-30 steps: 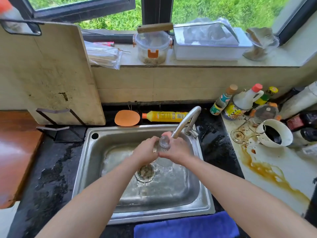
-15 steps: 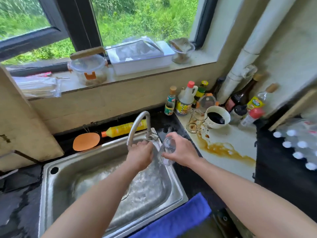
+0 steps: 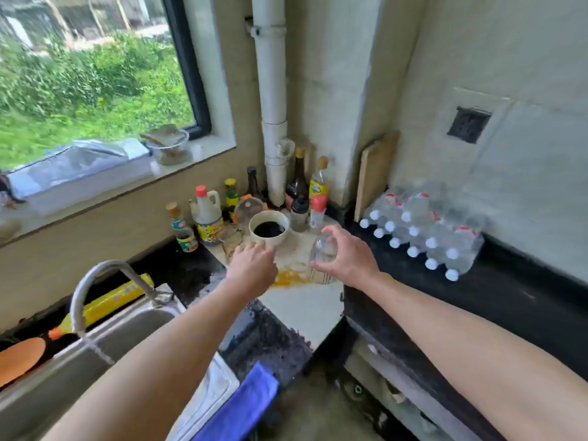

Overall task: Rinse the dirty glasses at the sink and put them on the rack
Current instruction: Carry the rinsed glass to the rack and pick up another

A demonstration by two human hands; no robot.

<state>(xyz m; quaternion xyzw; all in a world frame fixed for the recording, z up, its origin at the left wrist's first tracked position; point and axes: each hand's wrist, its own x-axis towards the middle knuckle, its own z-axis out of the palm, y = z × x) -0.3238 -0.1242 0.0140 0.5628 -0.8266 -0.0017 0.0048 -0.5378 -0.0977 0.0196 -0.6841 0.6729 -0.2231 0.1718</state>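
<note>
A clear rinsed glass (image 3: 322, 254) stands mouth-down over the white counter (image 3: 302, 307), right of the sink. My right hand (image 3: 348, 257) grips it from the side, fingers curled over its base. My left hand (image 3: 251, 265) reaches with relaxed fingers toward a stained dirty glass (image 3: 231, 241), fingertips just short of it and holding nothing. The dirty glass stands beside a white bowl of dark liquid (image 3: 269, 229). The sink (image 3: 105, 351) and its curved faucet (image 3: 92, 281) lie at the lower left.
An orange-brown spill (image 3: 288, 275) stains the white counter between my hands. Sauce bottles (image 3: 208, 214) crowd the corner by a white pipe (image 3: 272, 122). A pack of water bottles (image 3: 420, 237) lies on the dark counter at right. A blue cloth (image 3: 245, 405) hangs by the sink.
The view has swung right, away from the sink. My right hand carried the glass from under the faucet to the white counter. My left hand left the glass and reached toward the dirty glass.
</note>
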